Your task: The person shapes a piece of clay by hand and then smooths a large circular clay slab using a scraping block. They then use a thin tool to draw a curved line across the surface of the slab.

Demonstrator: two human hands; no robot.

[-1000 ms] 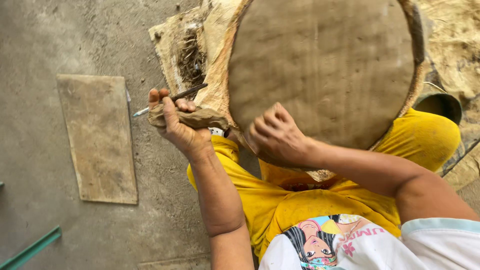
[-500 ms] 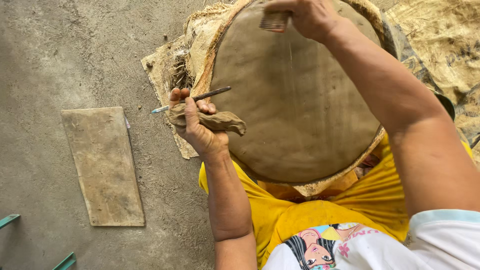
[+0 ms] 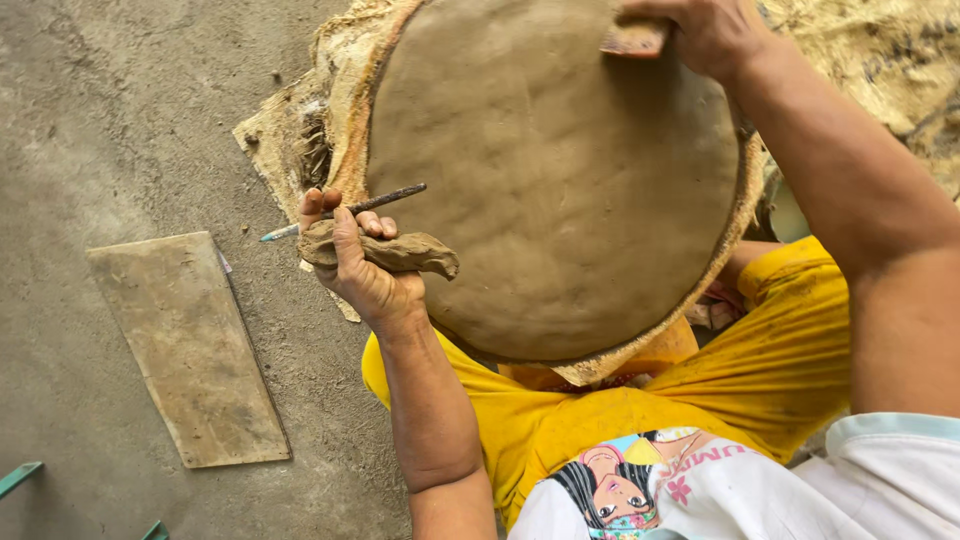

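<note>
Floor, left: a flat stone slab lies on the concrete floor, well apart from your work.
Left hand: your left hand is closed around a roll of clay and a thin pointed stick, just beside the left edge of the disc.
Clay disc: the big round clay disc rests over your lap on a fibrous mat.
Right hand: your right hand grips a small flat scraper pressed on the far rim.
Risk: pressing too hard at the rim could gouge or tear the soft clay; the stick's point could nick the edge; the disc might slide off your lap.
</note>
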